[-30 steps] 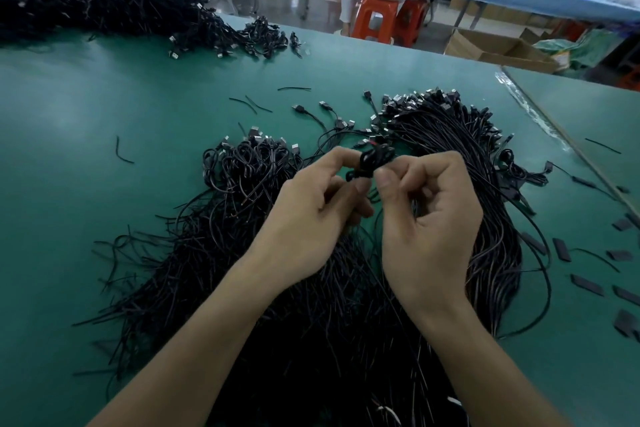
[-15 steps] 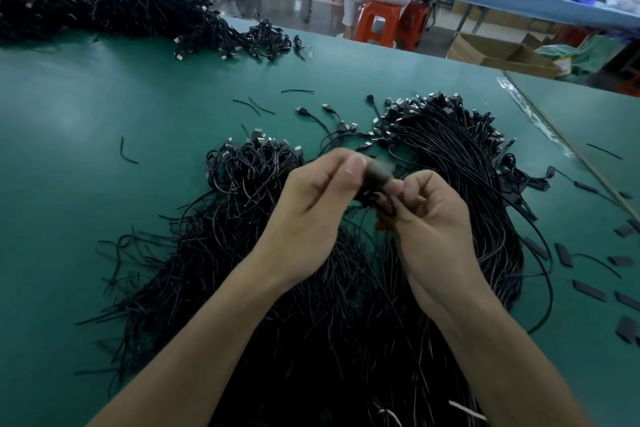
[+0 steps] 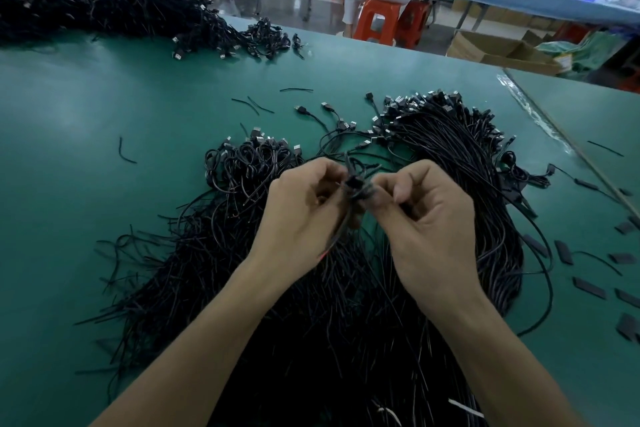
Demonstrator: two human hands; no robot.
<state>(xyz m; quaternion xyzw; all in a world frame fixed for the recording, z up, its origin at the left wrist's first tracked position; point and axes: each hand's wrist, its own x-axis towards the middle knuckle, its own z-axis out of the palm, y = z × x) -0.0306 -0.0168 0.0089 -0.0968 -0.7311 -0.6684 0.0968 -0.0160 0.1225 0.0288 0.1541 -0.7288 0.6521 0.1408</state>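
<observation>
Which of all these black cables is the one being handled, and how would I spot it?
Start at the green table and the two black cable heaps nearest the camera. Above the gap between them, the left hand and right hand meet. The small bunched cable pinched between their fingertips is the only one lifted off the table.

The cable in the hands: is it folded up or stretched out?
Folded up: the cable shows as a small looped bundle, pinched between left hand and right hand.

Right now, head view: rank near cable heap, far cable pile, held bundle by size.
1. near black cable heap
2. far black cable pile, though distance shrinks it
3. held coiled black cable bundle
</observation>
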